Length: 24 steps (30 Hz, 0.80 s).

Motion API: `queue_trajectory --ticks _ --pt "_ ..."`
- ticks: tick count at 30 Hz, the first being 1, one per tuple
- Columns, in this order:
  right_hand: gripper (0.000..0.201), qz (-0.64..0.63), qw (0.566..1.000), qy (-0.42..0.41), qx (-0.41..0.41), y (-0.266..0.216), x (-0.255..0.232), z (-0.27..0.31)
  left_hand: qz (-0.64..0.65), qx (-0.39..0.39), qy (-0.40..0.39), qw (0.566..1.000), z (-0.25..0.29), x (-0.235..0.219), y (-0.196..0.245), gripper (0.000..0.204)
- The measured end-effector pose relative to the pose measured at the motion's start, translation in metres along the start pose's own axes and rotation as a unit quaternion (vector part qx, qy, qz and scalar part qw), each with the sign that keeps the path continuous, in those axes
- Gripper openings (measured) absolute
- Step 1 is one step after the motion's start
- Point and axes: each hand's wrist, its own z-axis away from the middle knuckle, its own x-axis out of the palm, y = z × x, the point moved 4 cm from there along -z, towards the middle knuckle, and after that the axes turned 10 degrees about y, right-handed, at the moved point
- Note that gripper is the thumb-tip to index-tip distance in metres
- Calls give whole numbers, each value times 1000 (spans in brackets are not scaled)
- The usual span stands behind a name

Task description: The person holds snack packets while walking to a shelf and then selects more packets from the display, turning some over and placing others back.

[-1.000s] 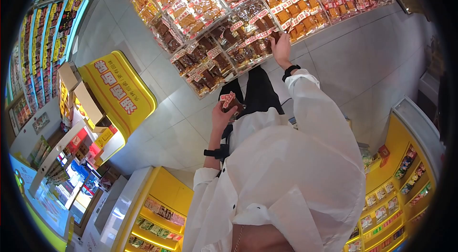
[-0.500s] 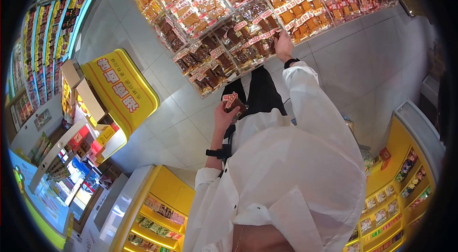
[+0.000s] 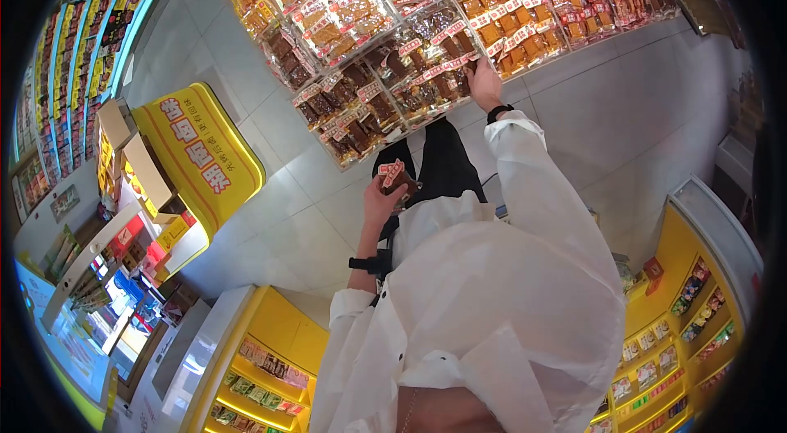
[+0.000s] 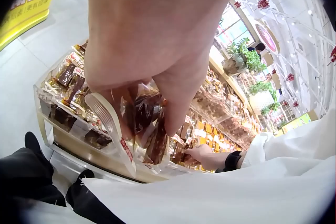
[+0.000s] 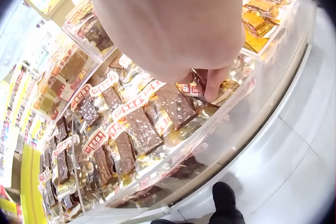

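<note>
In the head view my left hand (image 3: 379,202) holds small clear packets of dark brown snack (image 3: 395,177) in front of the body, below the display's near edge. The left wrist view shows these packets (image 4: 148,111) between thumb and fingers, with a red-and-white label strip hanging beside them. My right hand (image 3: 485,87) reaches into a clear-walled bin (image 3: 416,115) of similar brown packets. In the right wrist view its thumb and fingers pinch a dark packet (image 5: 198,78) near the bin's front wall; the wrist hides most of the fingers.
Further bins with orange snack packets (image 3: 518,21) and light brown packets (image 3: 332,11) adjoin this one. A yellow sign counter (image 3: 197,156) stands at the left on the grey tiled floor (image 3: 283,211). Yellow shelves (image 3: 275,351) with packets are behind the person.
The head view shifts slightly. My right hand stays at the same bin with only a small movement, and my left hand keeps hold of its packets at about the same place.
</note>
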Motion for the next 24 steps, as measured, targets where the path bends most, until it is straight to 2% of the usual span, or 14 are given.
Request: queue_trajectory --ticks 4,7,10,13,19,24 --pt "37 -3 997 -15 69 1 6 -4 -30 27 10 999 4 -2 6 39" --pt "37 -46 997 -5 67 2 4 -3 -42 2 8 999 6 -5 1 38" --pt "36 -71 996 9 56 7 2 2 2 9 8 1000 2 -4 -11 38" --pt "35 -96 994 22 49 7 1 4 -5 9 9 1000 0 -4 -17 39" --pt "35 -70 997 41 1 -1 -3 6 -5 10 3 1000 0 -2 -13 41" --pt "35 -63 997 39 11 0 -4 6 -8 19 2 1000 0 -1 -11 42"
